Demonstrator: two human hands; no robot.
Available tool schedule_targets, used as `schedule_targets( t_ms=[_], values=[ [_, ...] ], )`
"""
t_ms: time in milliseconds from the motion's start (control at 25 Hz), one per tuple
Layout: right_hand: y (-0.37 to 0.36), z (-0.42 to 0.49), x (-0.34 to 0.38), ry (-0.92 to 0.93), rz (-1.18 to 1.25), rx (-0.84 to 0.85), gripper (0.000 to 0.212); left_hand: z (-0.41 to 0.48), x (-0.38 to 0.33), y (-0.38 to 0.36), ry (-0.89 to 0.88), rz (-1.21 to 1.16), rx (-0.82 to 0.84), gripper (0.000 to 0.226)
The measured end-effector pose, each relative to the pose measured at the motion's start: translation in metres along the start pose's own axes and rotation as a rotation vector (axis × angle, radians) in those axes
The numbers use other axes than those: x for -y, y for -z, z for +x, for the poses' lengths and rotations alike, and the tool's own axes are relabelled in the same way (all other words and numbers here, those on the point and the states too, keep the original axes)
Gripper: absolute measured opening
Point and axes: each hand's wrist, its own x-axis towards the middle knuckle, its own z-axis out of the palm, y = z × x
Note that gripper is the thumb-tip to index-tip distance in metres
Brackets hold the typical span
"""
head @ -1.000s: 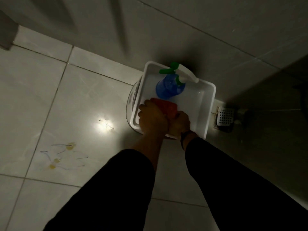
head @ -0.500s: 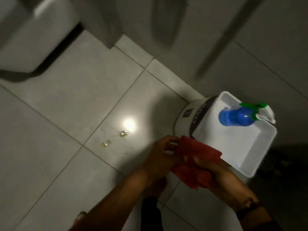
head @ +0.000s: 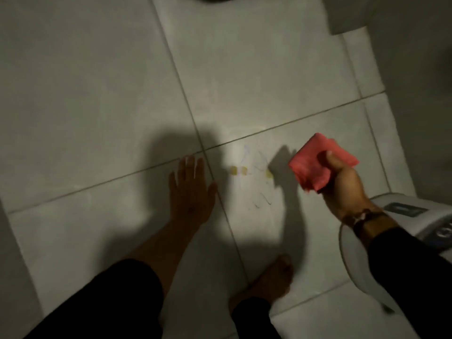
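Where the head view looks down: right hand (head: 342, 189), fingers curled round a folded red cloth (head: 314, 165), raised off the floor (head: 97, 94). Left hand (head: 190, 194), fingers straight and spread, palm down on the tile. Yellow spots (head: 239, 170) and faint scribbles lie between the hands. White appliance (head: 415, 216) beneath the right wrist.

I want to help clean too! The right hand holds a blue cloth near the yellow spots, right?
Not quite: the cloth is red, not blue. The head view shows the right hand holding it near the yellow spots.
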Motion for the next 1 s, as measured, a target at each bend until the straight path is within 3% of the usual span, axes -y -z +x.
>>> schedule_targets(
  t_ms=[160,240,360,560,600,680,760,800,920,1000],
  values=[
    [-0.037,0.095,-0.042,0.250,-0.438,-0.175,0.026,0.043,0.043,-0.080,-0.066,0.040,-0.134,0.079],
    [-0.048,0.133,-0.074,0.339,-0.688,-0.223,0.039,0.054,0.066,-0.118,-0.093,0.055,-0.173,0.081],
    [-0.072,0.159,-0.131,0.413,-1.143,-0.132,0.071,0.059,0.091,-0.147,-0.163,0.113,-0.313,0.079],
    [-0.139,0.164,-0.160,0.544,-1.236,-0.402,0.086,0.064,0.095,-0.161,-0.202,0.119,-0.393,0.077],
    [-0.155,0.158,-0.172,0.648,-1.295,-0.369,0.085,0.065,0.096,-0.162,-0.205,0.121,-0.395,0.077],
    [-0.172,0.118,-0.214,0.869,-1.422,-0.140,0.082,0.065,0.097,-0.161,-0.207,0.112,-0.398,0.077],
    [-0.143,0.068,-0.260,0.839,-1.522,0.072,0.083,0.064,0.096,-0.159,-0.204,0.103,-0.378,0.077],
    [-0.117,0.051,-0.266,0.776,-1.541,0.079,0.084,0.063,0.096,-0.159,-0.208,0.112,-0.370,0.077],
    [-0.087,0.089,-0.222,0.592,-1.492,-0.146,0.080,0.062,0.096,-0.158,-0.207,0.117,-0.360,0.077],
    [-0.132,0.136,-0.173,0.531,-1.394,-0.326,0.082,0.061,0.095,-0.158,-0.205,0.105,-0.364,0.076]
  ],
)
